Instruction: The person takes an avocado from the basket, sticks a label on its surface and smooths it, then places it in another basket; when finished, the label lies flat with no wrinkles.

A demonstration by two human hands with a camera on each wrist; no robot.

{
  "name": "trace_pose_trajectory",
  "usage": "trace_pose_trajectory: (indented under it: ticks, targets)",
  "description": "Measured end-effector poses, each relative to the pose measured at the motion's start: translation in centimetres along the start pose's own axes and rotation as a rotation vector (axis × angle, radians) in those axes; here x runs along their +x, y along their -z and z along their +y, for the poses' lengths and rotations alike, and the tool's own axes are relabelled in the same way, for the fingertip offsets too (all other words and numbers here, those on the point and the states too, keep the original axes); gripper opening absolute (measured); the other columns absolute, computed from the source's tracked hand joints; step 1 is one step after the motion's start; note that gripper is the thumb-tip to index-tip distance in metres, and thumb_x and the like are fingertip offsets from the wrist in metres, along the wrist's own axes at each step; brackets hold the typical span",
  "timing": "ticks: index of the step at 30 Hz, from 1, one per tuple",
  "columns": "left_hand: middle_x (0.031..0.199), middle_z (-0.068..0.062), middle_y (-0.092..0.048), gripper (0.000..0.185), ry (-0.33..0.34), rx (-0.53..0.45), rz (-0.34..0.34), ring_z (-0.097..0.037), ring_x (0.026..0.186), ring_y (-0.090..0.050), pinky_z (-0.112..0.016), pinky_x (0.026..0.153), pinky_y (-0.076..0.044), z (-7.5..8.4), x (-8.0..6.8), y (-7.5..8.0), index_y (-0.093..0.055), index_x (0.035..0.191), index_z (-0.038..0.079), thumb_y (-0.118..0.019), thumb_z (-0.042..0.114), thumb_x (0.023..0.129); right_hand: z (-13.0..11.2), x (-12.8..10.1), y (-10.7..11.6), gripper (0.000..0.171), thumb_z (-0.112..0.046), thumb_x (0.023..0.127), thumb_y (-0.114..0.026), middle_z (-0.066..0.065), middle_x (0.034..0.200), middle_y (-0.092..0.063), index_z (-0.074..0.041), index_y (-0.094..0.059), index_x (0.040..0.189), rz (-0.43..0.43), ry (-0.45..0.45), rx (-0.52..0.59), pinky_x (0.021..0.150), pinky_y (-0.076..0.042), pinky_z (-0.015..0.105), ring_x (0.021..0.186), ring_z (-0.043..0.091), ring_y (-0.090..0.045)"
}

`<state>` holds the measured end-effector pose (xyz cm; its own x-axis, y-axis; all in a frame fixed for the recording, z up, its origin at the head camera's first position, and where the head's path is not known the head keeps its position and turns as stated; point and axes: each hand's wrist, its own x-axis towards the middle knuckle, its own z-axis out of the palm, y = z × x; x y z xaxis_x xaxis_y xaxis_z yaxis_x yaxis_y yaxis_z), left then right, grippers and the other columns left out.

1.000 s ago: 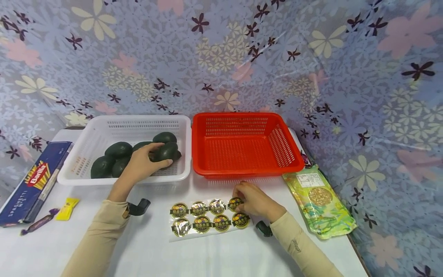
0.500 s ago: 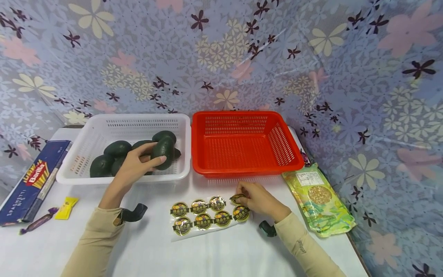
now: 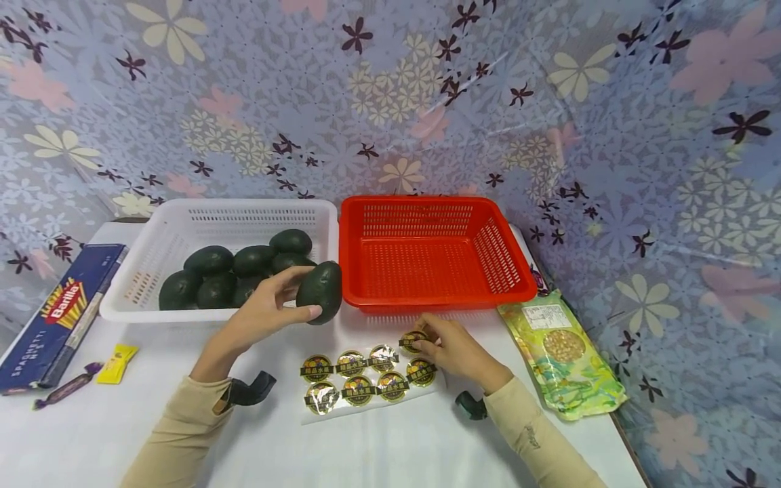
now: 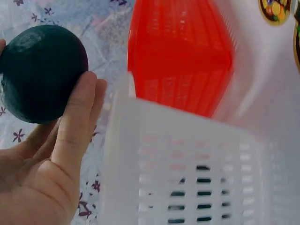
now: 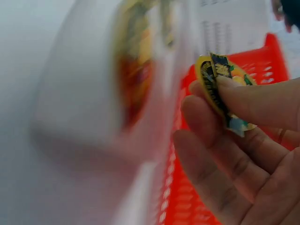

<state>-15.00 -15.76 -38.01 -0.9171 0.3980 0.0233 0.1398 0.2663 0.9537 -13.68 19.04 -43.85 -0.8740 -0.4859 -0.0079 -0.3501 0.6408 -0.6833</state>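
A dark green avocado (image 3: pixel 320 291) is in my left hand (image 3: pixel 268 308), gripped between thumb and fingers at the front right corner of the white basket (image 3: pixel 140 317). In the left wrist view the avocado (image 4: pixel 42 72) shows its rounded end, raised higher than the basket rim. My right hand (image 3: pixel 454 349) pinches a round gold-and-black sticker (image 5: pixel 208 79) between thumb and fingertips. It is at the right end of a sheet of stickers (image 3: pixel 332 415), which bears several more like it. Several other avocados (image 3: pixel 209 260) lie in the white basket.
A red basket (image 3: pixel 436 303) stands beside the white one. Farther right lies a green and yellow food bag (image 3: pixel 564 356). On the left are a blue spaghetti box (image 3: pixel 57 318), a yellow wrapped candy (image 3: pixel 117 364) and a purple wrapped candy (image 3: pixel 68 388). Floral cloth hangs behind.
My left hand has lifted the avocado out of the white basket, toward me and to the right. My right hand has peeled a sticker from the sheet's upper right corner.
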Motion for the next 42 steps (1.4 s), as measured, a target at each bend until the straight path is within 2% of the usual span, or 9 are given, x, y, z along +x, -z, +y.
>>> trace_pose_trajectory:
  ticks: [3, 6, 10, 15, 21, 29, 35, 42]
  targets:
    - [0.144, -0.02, -0.053, 0.065, 0.014, -0.033, -0.002, -0.04, 0.123, -0.06, -0.029, 0.088, -0.057, 0.0, 0.0, -0.6, -0.046, 0.145, 0.006, -0.075, 0.017, 0.088, -1.1, -0.2, 0.3, 0.012, -0.018, 0.094, -0.07, -0.004, 0.092, -0.071, -0.022, -0.064, 0.104, 0.005, 0.01, 0.088, 0.075, -0.054, 0.027, 0.085, 0.009, -0.065]
    - [0.147, -0.018, -0.051, 0.069, 0.019, -0.066, -0.011, -0.038, 0.122, -0.061, -0.031, 0.089, -0.057, -0.2, 0.1, -1.3, -0.044, 0.148, 0.009, -0.076, 0.018, 0.087, -2.8, -0.2, 0.7, 0.01, -0.021, 0.095, -0.07, -0.003, 0.093, -0.071, -0.023, -0.067, 0.104, 0.034, 0.042, 0.195, 0.075, -0.057, 0.03, 0.082, 0.015, -0.067]
    - [0.149, -0.017, -0.047, 0.072, 0.007, -0.119, -0.034, -0.036, 0.122, -0.061, -0.03, 0.09, -0.057, -0.3, 0.2, -2.2, -0.043, 0.149, 0.009, -0.078, 0.019, 0.086, -5.3, -0.1, 1.3, 0.008, -0.017, 0.096, -0.068, 0.005, 0.091, -0.069, -0.017, -0.068, 0.104, 0.089, 0.098, 0.362, 0.067, -0.059, 0.032, 0.071, 0.02, -0.066]
    - [0.145, -0.019, -0.048, 0.072, -0.027, -0.175, -0.069, -0.032, 0.115, -0.064, -0.028, 0.09, -0.057, -0.2, 0.4, -3.3, -0.046, 0.145, 0.008, -0.081, 0.02, 0.083, -8.4, 0.3, 1.8, 0.011, -0.016, 0.098, -0.066, 0.007, 0.09, -0.069, -0.011, -0.066, 0.107, 0.135, 0.106, 0.499, 0.062, -0.058, 0.031, 0.065, 0.015, -0.061]
    - [0.141, -0.023, -0.052, 0.081, -0.087, -0.191, -0.098, -0.032, 0.111, -0.065, -0.028, 0.084, -0.06, -0.2, 0.5, -4.4, -0.041, 0.148, 0.01, -0.085, 0.024, 0.081, -10.6, 1.3, 1.6, 0.016, -0.016, 0.098, -0.066, 0.01, 0.084, -0.068, -0.01, -0.063, 0.112, 0.193, 0.12, 0.529, 0.059, -0.054, 0.027, 0.06, 0.015, -0.056]
    - [0.146, -0.022, -0.046, 0.086, -0.126, -0.15, -0.106, -0.037, 0.117, -0.064, -0.028, 0.085, -0.061, 0.6, 0.6, -5.6, -0.038, 0.149, 0.009, -0.086, 0.029, 0.08, -11.6, 1.8, 1.2, 0.021, -0.015, 0.097, -0.066, 0.014, 0.085, -0.071, -0.011, -0.059, 0.117, 0.204, 0.143, 0.53, 0.056, -0.052, 0.028, 0.059, 0.015, -0.054]
    - [0.146, -0.023, -0.045, 0.092, -0.124, -0.166, -0.073, -0.043, 0.123, -0.061, -0.03, 0.085, -0.061, 0.8, 0.1, -5.6, -0.037, 0.149, 0.008, -0.088, 0.034, 0.077, -11.8, 1.8, 1.1, 0.023, -0.014, 0.096, -0.068, 0.013, 0.087, -0.073, -0.011, -0.058, 0.117, 0.197, 0.136, 0.517, 0.057, -0.053, 0.026, 0.06, 0.015, -0.056]
    - [0.148, -0.021, -0.044, 0.092, -0.107, -0.16, -0.061, -0.042, 0.124, -0.06, -0.03, 0.086, -0.061, 1.0, 0.1, -5.8, -0.038, 0.149, 0.01, -0.087, 0.038, 0.077, -11.9, 2.1, 0.7, 0.022, -0.013, 0.095, -0.069, 0.012, 0.082, -0.071, -0.012, -0.057, 0.114, 0.2, 0.141, 0.514, 0.058, -0.053, 0.025, 0.058, 0.015, -0.055]
